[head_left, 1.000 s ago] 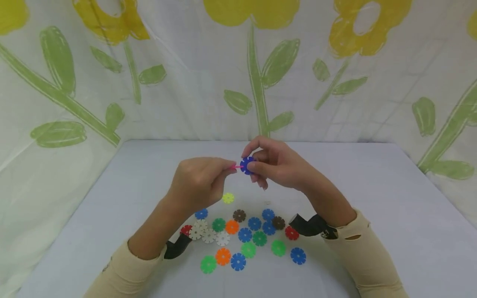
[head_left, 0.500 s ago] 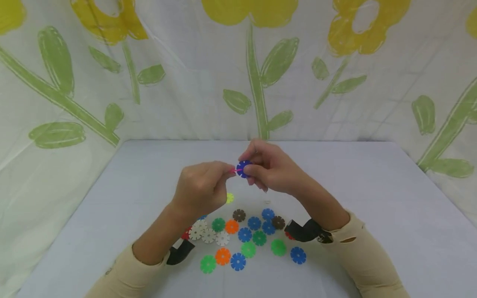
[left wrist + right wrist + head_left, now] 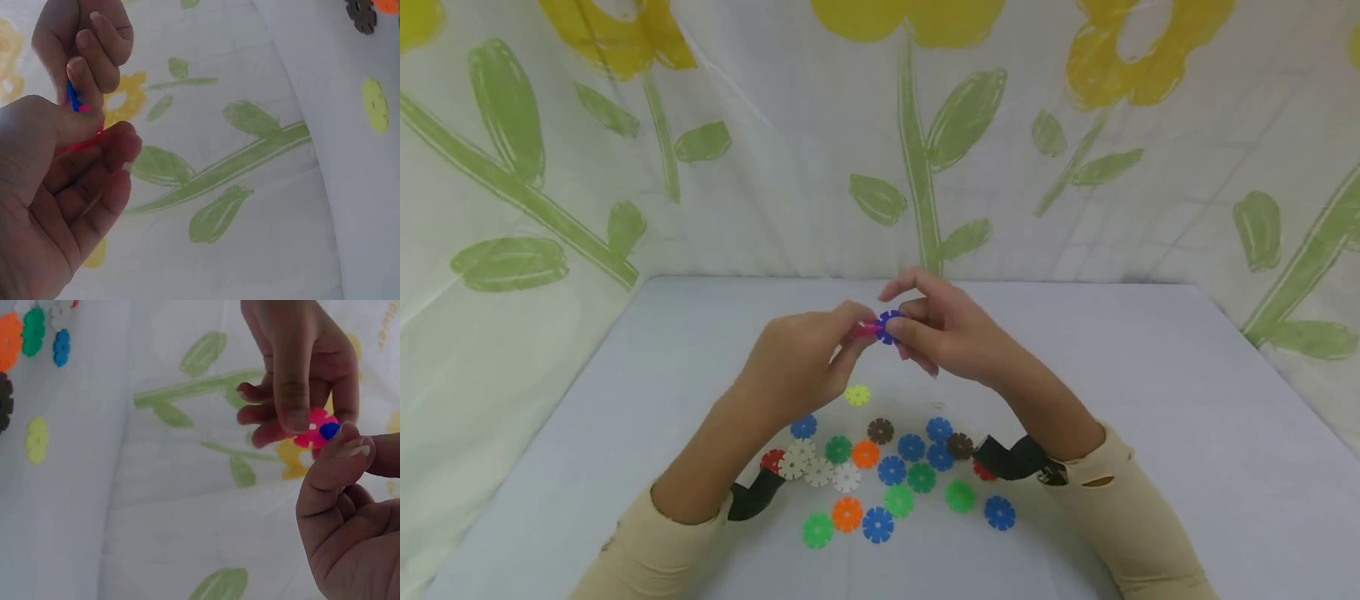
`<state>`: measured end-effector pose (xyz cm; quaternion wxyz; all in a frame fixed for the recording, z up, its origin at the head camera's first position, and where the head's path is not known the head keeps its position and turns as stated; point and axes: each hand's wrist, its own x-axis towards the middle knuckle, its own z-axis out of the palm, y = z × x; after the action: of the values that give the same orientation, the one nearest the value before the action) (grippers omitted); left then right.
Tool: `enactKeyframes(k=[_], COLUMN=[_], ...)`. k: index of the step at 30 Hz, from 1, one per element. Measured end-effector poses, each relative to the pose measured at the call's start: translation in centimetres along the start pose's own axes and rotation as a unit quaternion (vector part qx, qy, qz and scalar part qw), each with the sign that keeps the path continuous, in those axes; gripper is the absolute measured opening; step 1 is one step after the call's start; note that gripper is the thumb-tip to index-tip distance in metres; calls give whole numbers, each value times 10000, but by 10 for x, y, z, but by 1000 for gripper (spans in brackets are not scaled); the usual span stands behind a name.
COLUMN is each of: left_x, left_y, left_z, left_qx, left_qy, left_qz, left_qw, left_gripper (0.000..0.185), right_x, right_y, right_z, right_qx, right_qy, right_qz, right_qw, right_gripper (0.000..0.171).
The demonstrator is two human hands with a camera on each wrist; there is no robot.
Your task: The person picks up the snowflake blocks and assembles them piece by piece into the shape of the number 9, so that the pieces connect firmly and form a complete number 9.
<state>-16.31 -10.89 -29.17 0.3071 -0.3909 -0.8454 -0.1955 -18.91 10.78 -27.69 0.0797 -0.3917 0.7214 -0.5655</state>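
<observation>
You get bright, even, diffuse light in all three views, with no harsh glare. In the head view the table (image 3: 1150, 400) reads pale bluish-white, and your hands cast only faint, soft shadows on it near the discs (image 3: 880, 475). The picture is slightly soft overall, and the backdrop (image 3: 625, 125) bows outward toward the edges from wide-angle distortion. In the left wrist view your left hand (image 3: 56, 187) fills the near corner, a little blurred and shaded on the palm side. In the right wrist view the right hand (image 3: 350, 512) looks soft too, and the backdrop is washed out and hazy.
</observation>
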Motion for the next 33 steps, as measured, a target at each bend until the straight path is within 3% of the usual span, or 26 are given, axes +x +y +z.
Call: enactKeyframes(k=[2, 5, 8, 12, 14, 17, 19, 20, 24, 27, 33], left_x=[0, -2, -3, -5, -7, -7, -7, -7, -7, -7, -6], left_y=[0, -1, -1, -4, -6, -7, -8, -8, -9, -9, -8], left_z=[-1, -1, -3, -11, -16, -21, -22, -22, -23, -24, -27], left_qx=[-75, -117, -233, -498, -647, -955, -1134, -1166, -1071, -961, -963], left_qy=[-447, -765, -915, -1249, -1381, -1374, -1275, -1228, -1128, -1149, -1300], left_qz=[-300, -447, -416, -693, -854, -903, -818, -753, -606, -614, -714], left_qw=[9985, 9960, 9947, 9885, 9846, 9818, 9819, 9827, 9860, 9868, 9842], left_gripper=[45, 57, 50, 35, 31, 28, 22, 20, 12, 13, 15], right_x=[1, 3, 7, 10, 12, 13, 13, 13, 12, 12, 13], right_y=[3, 9, 19, 37, 47, 60, 69, 72, 76, 74, 79], right_z=[1, 6, 7, 1, -1, 1, 8, 14, 37, 44, 38], right_qx=[18, 148, 409, 549, 263, -781, -1602, -2002, -3347, -4141, -4904], right_qy=[-141, -372, -629, -920, -970, -1150, -1630, -1927, -3134, -3387, -2465], right_qz=[-58, -158, -252, -249, -132, 92, 262, 411, 990, 1110, 1045], right_qw=[9999, 9991, 9969, 9939, 9948, 9902, 9732, 9597, 8831, 8376, 8293], right_gripper=[28, 29, 28, 24, 22, 20, 30, 36, 53, 47, 28])
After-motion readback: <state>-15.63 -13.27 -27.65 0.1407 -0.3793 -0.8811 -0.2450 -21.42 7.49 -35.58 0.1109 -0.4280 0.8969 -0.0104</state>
